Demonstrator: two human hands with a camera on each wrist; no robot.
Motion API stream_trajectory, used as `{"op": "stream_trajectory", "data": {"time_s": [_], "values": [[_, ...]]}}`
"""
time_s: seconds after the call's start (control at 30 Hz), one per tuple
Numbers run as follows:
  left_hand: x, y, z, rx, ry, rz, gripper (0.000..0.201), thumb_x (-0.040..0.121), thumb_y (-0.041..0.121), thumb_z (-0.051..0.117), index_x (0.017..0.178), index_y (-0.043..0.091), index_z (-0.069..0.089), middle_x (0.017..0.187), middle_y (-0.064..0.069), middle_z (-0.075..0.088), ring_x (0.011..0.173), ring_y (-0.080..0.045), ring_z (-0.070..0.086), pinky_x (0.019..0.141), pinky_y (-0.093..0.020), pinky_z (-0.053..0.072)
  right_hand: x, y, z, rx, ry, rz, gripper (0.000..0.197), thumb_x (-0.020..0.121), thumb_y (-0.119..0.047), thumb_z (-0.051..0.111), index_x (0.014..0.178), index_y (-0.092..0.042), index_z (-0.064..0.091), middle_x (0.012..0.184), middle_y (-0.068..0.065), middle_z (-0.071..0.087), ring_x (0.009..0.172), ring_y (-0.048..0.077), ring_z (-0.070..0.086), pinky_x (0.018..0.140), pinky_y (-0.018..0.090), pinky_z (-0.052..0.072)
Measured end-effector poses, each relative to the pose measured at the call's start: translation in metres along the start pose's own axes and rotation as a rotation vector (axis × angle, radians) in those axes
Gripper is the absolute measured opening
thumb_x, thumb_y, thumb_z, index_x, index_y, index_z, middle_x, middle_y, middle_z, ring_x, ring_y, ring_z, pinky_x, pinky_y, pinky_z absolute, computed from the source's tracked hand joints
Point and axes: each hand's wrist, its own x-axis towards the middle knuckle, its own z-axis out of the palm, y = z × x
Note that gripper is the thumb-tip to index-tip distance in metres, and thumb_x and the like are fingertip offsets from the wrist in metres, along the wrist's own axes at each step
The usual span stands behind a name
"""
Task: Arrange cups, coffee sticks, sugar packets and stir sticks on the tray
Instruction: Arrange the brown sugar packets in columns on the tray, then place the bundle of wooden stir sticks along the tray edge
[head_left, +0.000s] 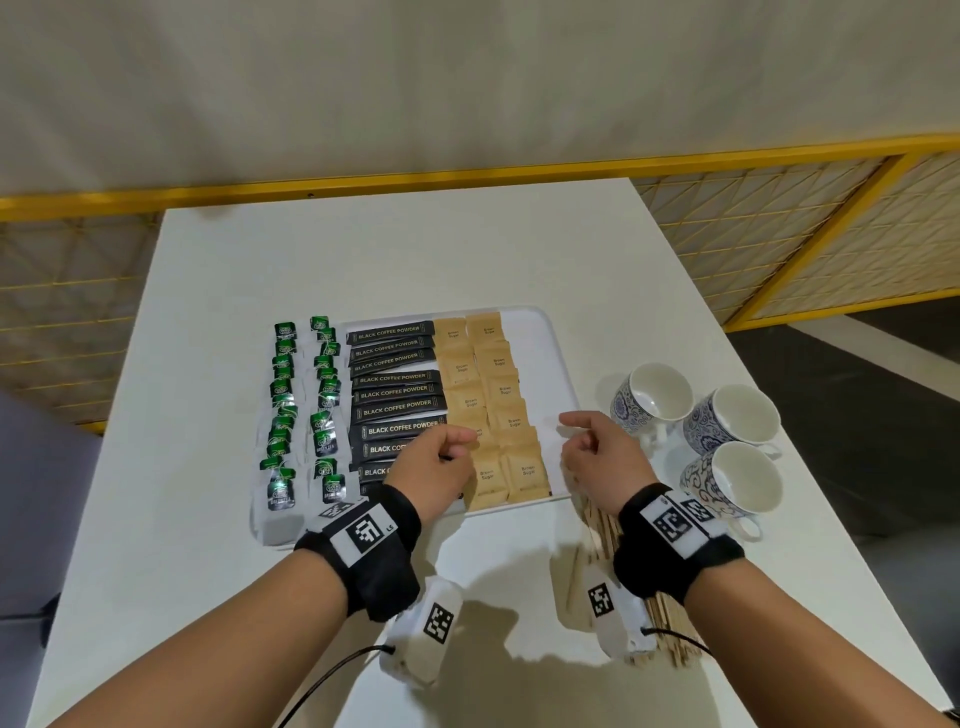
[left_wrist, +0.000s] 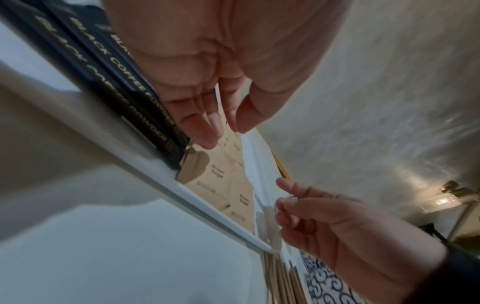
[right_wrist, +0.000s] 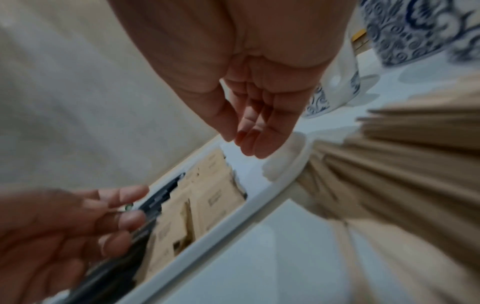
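Note:
A white tray (head_left: 543, 358) holds green tea bags (head_left: 306, 405) on its left, black coffee sticks (head_left: 395, 389) in the middle and two columns of brown sugar packets (head_left: 498, 395). Its right strip is bare. My left hand (head_left: 457, 444) hovers over the near coffee sticks with its fingers loosely curled and nothing in them (left_wrist: 226, 133). Over the tray's near right edge hangs my right hand (head_left: 574, 434), equally relaxed and empty (right_wrist: 239, 144). Three blue-patterned cups (head_left: 737, 415) stand on the table right of the tray. A pile of wooden stir sticks (head_left: 602, 525) lies under my right wrist.
The white table (head_left: 363, 249) ends at a yellow mesh fence (head_left: 779, 234) behind and to the right. The stir sticks (right_wrist: 402, 154) lie just off the tray's near right corner, with a cup (right_wrist: 405, 30) beyond them.

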Motion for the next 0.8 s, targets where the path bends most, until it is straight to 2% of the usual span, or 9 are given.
{"op": "stream_trajectory", "data": {"time_s": [0.07, 0.17, 0.27, 0.33, 0.4, 0.53, 0.63, 0.73, 0.8], "values": [[-0.008, 0.000, 0.003, -0.016, -0.069, -0.011, 0.022, 0.092, 0.004, 0.050, 0.106, 0.018, 0.061, 0.091, 0.005, 0.061, 0.072, -0.009, 0.059, 0.063, -0.021, 0.051, -0.013, 0.006, -0.019, -0.028, 0.003, -0.046, 0.030, 0.091, -0.009, 0.046, 0.106, -0.031, 0.060, 0.081, -0.007, 0.064, 0.072, 0.017, 0.063, 0.067, 0.027, 0.053], [-0.020, -0.005, 0.014, 0.022, -0.173, -0.047, 0.019, 0.094, 0.007, 0.049, 0.100, 0.019, 0.062, 0.091, 0.001, 0.063, 0.074, -0.012, 0.060, 0.058, -0.018, 0.050, -0.039, 0.028, -0.044, -0.107, 0.011, -0.075, 0.024, 0.092, -0.012, 0.051, 0.098, -0.032, 0.064, 0.084, -0.007, 0.069, 0.075, 0.016, 0.065, 0.068, 0.023, 0.049], [-0.031, -0.012, 0.031, 0.036, -0.207, -0.097, 0.019, 0.094, 0.006, 0.048, 0.098, 0.019, 0.062, 0.090, 0.000, 0.061, 0.074, -0.013, 0.059, 0.057, -0.016, 0.050, -0.070, 0.055, -0.057, -0.179, 0.002, -0.085, 0.026, 0.093, -0.009, 0.050, 0.097, -0.029, 0.066, 0.095, -0.015, 0.068, 0.086, 0.003, 0.063, 0.071, 0.014, 0.044], [-0.039, -0.016, 0.042, 0.047, -0.215, -0.136, 0.020, 0.093, 0.007, 0.047, 0.099, 0.019, 0.061, 0.087, 0.000, 0.060, 0.074, -0.013, 0.058, 0.061, -0.018, 0.052, -0.088, 0.075, -0.062, -0.219, -0.012, -0.068, 0.027, 0.092, -0.011, 0.050, 0.098, -0.032, 0.065, 0.097, -0.016, 0.065, 0.088, -0.002, 0.059, 0.072, 0.013, 0.042], [-0.044, -0.021, 0.053, 0.067, -0.229, -0.168, 0.019, 0.093, 0.009, 0.048, 0.100, 0.021, 0.061, 0.087, 0.001, 0.060, 0.077, -0.014, 0.058, 0.072, -0.023, 0.054, -0.100, 0.094, -0.068, -0.244, -0.011, -0.042, 0.026, 0.091, -0.012, 0.051, 0.100, -0.034, 0.063, 0.098, -0.012, 0.062, 0.086, 0.000, 0.058, 0.073, 0.017, 0.045], [-0.053, -0.019, 0.073, 0.071, -0.248, -0.202, 0.022, 0.092, 0.011, 0.049, 0.109, 0.020, 0.059, 0.099, 0.000, 0.060, 0.086, -0.018, 0.059, 0.088, -0.033, 0.052, -0.112, 0.115, -0.080, -0.265, 0.023, -0.006, 0.029, 0.089, -0.010, 0.054, 0.108, -0.031, 0.058, 0.100, -0.007, 0.055, 0.086, 0.005, 0.056, 0.077, 0.023, 0.044], [-0.058, -0.013, 0.088, 0.078, -0.234, -0.200, 0.027, 0.092, 0.012, 0.051, 0.118, 0.017, 0.056, 0.101, 0.002, 0.059, 0.091, -0.019, 0.060, 0.090, -0.034, 0.051, -0.113, 0.125, -0.084, -0.255, 0.047, -0.008, 0.031, 0.088, -0.011, 0.055, 0.117, -0.023, 0.060, 0.100, -0.007, 0.054, 0.086, 0.004, 0.054, 0.077, 0.021, 0.041], [-0.062, -0.009, 0.103, 0.074, -0.217, -0.192, 0.034, 0.092, 0.010, 0.052, 0.127, 0.012, 0.052, 0.097, 0.002, 0.057, 0.083, -0.016, 0.057, 0.089, -0.033, 0.050, -0.110, 0.125, -0.084, -0.260, 0.040, -0.023, 0.035, 0.090, -0.016, 0.055, 0.124, -0.020, 0.057, 0.106, -0.005, 0.054, 0.087, 0.002, 0.052, 0.078, 0.019, 0.039], [-0.065, -0.007, 0.112, 0.070, -0.197, -0.192, 0.042, 0.092, 0.010, 0.053, 0.134, 0.010, 0.048, 0.098, 0.001, 0.057, 0.085, -0.018, 0.057, 0.092, -0.034, 0.048, -0.106, 0.122, -0.083, -0.264, 0.027, -0.002, 0.039, 0.091, -0.021, 0.055, 0.129, -0.019, 0.053, 0.112, -0.002, 0.053, 0.090, 0.007, 0.055, 0.081, 0.020, 0.040]]}}
